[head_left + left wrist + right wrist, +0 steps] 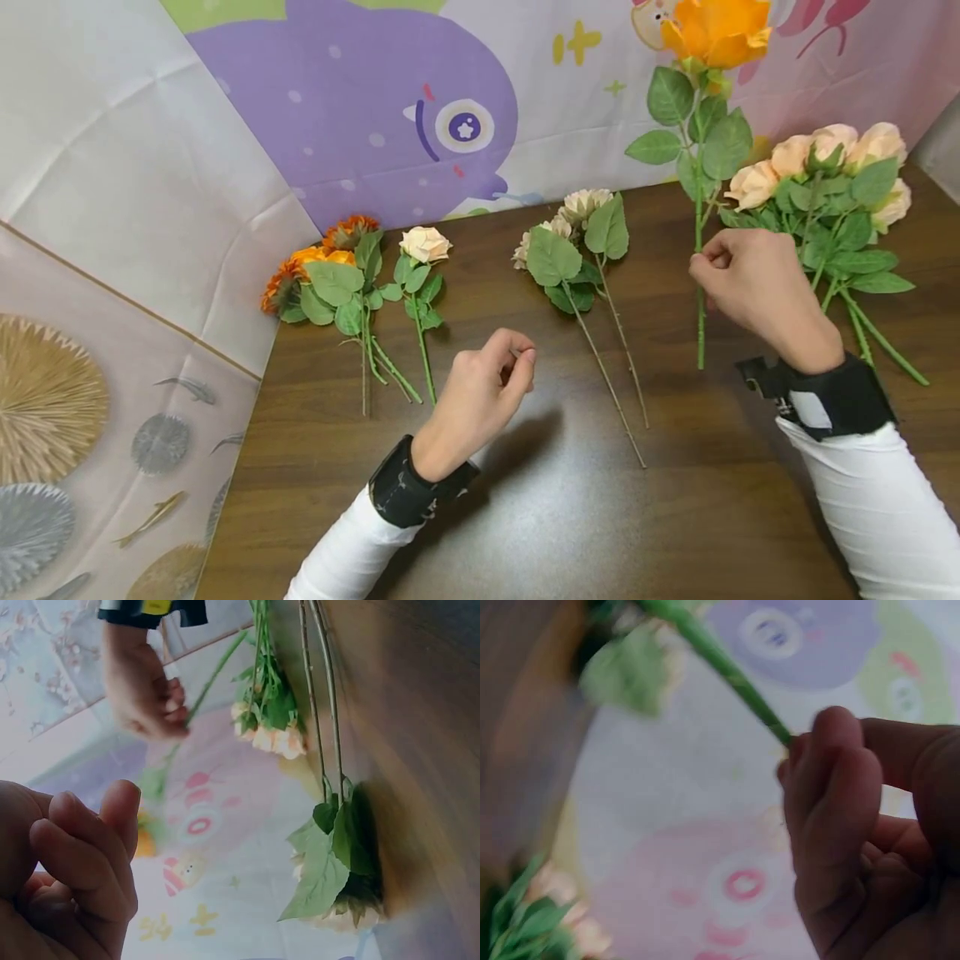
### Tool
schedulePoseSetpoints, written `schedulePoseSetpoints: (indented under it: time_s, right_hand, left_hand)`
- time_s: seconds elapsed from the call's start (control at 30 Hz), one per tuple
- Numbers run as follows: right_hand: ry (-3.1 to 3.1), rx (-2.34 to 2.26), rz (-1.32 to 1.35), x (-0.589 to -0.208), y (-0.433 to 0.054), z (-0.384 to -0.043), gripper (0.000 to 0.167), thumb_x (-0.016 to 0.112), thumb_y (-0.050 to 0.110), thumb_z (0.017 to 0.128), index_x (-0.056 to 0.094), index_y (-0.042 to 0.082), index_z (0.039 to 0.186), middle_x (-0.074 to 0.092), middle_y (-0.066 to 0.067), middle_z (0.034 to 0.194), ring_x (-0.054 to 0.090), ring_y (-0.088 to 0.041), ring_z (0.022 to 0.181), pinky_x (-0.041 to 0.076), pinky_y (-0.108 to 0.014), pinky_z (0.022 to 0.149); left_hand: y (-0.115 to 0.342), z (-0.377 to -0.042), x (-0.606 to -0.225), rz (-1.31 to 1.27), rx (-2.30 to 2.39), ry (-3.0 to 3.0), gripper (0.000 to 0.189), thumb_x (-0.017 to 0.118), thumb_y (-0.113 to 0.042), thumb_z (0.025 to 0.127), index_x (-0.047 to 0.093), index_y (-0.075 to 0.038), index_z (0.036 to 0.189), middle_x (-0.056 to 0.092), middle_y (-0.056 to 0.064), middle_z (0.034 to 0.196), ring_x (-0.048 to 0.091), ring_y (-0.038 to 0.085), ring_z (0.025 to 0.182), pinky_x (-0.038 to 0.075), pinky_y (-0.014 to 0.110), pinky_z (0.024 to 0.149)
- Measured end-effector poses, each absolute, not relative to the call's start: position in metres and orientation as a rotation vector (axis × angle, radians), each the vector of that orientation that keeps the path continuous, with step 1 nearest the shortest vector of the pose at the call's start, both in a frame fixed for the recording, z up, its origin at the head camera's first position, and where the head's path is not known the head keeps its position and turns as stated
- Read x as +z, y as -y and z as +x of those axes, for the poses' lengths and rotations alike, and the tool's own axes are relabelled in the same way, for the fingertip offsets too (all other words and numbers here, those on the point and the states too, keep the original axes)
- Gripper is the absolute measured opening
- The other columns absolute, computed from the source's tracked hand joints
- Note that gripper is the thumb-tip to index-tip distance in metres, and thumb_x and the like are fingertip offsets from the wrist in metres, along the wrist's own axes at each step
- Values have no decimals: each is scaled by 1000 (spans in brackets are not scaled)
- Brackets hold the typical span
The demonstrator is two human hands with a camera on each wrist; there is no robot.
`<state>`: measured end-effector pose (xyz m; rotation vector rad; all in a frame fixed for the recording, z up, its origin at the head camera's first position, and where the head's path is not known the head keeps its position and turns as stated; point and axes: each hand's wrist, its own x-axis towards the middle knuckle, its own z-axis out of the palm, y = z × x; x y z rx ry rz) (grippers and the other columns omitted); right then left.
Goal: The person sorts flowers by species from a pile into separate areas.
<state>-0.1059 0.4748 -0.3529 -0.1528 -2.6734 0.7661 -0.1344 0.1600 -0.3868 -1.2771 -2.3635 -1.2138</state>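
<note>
My right hand [757, 279] pinches the green stem of an orange rose [716, 33], holding it upright in front of the backdrop with its bloom at the top. The right wrist view shows the stem [727, 671] running from the fingertips. Lower and to the left, my left hand [483, 392] hovers over the table with loosely curled fingers and nothing in them. Between the hands lie two cream flowers [588, 204] with thin brown stems and broad leaves. A bunch of peach roses [836, 158] rests beyond my right hand.
On the left of the brown table [300, 500] lie orange flowers [330, 258] and a single cream rose [426, 244]. A cartoon-printed cloth [360, 92] hangs behind the table's back edge, and a pale patterned sheet [150, 333] hangs along the left side.
</note>
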Motion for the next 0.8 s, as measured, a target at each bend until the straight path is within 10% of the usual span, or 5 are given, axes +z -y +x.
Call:
schedulePoseSetpoints:
  time_s: [0.2, 0.8]
  right_hand:
    - [2928, 744, -273, -375, -509, -114, 36, 49, 10, 88, 43, 10, 53, 40, 3, 44, 40, -16, 43, 27, -31, 48]
    - [3339, 820, -481, -405, -551, -122, 30, 53, 10, 92, 58, 0, 65, 60, -8, 52, 62, -20, 47, 50, -36, 58]
  left_hand:
    - [-160, -134, -388, -1265, -1188, 2383, 5, 55, -5, 98, 59, -5, 98, 63, -4, 63, 50, 0, 50, 37, 14, 46]
    - [-161, -136, -390, -1269, -1167, 2406, 5, 55, -4, 98, 59, -5, 99, 62, -4, 63, 51, 1, 51, 39, 14, 47]
